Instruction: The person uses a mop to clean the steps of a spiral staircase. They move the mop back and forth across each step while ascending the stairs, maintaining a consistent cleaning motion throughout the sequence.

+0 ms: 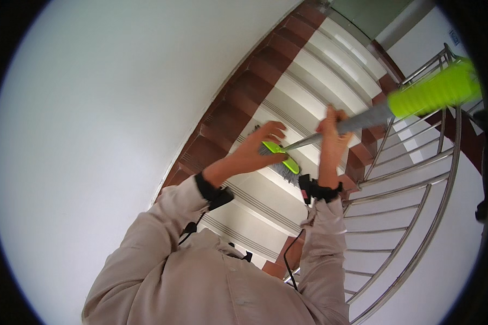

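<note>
A long-handled broom slants across the view, with its green ribbed grip at the upper right. Its grey pole runs down to a green broom head with grey bristles, which lies over the stair treads. Around the grey pole, just below the green grip, my right hand is closed. My left hand is over the broom head in the view, fingers spread and curved; nothing shows in its grasp. Both wrists carry black straps with small devices and cables.
Pale stair treads with reddish-brown edges and ribbed strips climb to the upper right. A white wall borders the left side. A metal tube railing curves along the right.
</note>
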Demonstrator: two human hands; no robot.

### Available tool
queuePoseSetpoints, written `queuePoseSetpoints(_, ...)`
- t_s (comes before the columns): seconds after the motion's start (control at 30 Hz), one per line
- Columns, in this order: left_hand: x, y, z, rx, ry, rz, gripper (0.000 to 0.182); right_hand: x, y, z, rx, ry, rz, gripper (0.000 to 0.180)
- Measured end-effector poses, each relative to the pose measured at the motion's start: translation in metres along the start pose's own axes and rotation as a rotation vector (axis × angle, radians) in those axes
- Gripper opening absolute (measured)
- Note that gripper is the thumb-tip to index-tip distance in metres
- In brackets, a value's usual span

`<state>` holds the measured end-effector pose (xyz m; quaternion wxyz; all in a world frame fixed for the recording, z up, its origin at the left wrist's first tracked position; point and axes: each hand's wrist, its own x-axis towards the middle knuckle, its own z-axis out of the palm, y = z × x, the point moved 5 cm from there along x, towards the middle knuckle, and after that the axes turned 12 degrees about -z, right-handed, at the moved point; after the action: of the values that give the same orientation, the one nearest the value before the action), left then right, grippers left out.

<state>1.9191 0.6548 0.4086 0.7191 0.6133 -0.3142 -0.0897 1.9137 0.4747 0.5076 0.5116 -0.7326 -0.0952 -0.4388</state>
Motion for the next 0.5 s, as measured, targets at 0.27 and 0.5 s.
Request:
queuePoseSetpoints(0.27,-0.113,0.128,-0.09,-0.193,0.388,0.263,0.063,-0.138,0.056,0.14,0.005,-0.616,-0.258,0.022)
queuePoseSetpoints(0.5,-0.225,0.118,-0.072,-0.316,0.686,0.14,0.039,-0.235,0.111,0.102,-0.078,-0.751,-0.28,0.03)
